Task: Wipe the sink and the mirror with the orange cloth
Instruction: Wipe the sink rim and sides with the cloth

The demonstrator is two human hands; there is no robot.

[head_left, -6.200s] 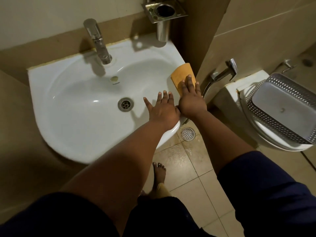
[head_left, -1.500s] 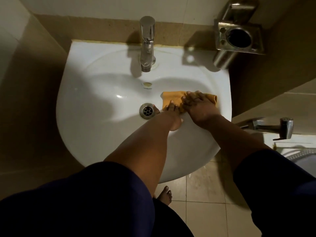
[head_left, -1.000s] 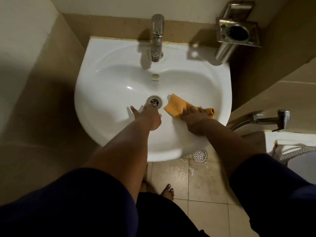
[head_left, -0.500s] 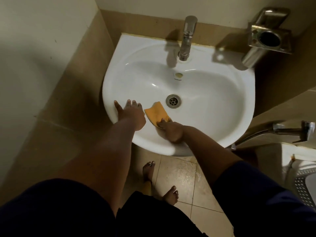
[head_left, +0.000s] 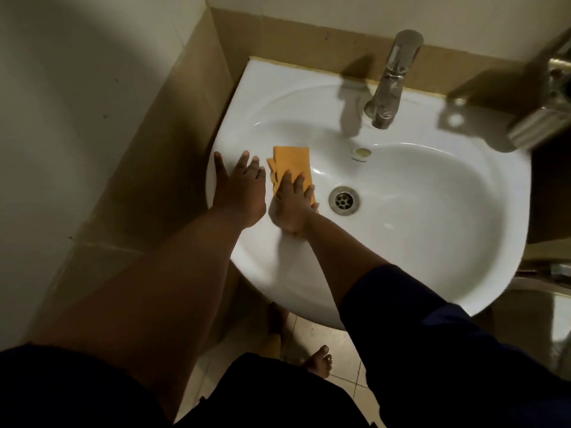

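The white sink (head_left: 432,230) fills the middle of the head view. An orange cloth (head_left: 292,163) lies flat on the left inner slope of the bowl, left of the drain (head_left: 344,200). My right hand (head_left: 293,202) presses on the near part of the cloth with straight fingers. My left hand (head_left: 239,188) rests flat on the sink's left rim, fingers spread, right beside the cloth. No mirror is in view.
A chrome tap (head_left: 391,78) stands at the back of the sink. A metal holder (head_left: 543,118) hangs on the wall at the right edge. Tiled walls close in on the left and behind. My bare feet (head_left: 319,361) stand on the tiled floor below.
My right hand has slid the cloth from the near front of the bowl up its left side. My left hand has stayed on the left rim. The view has shifted left.
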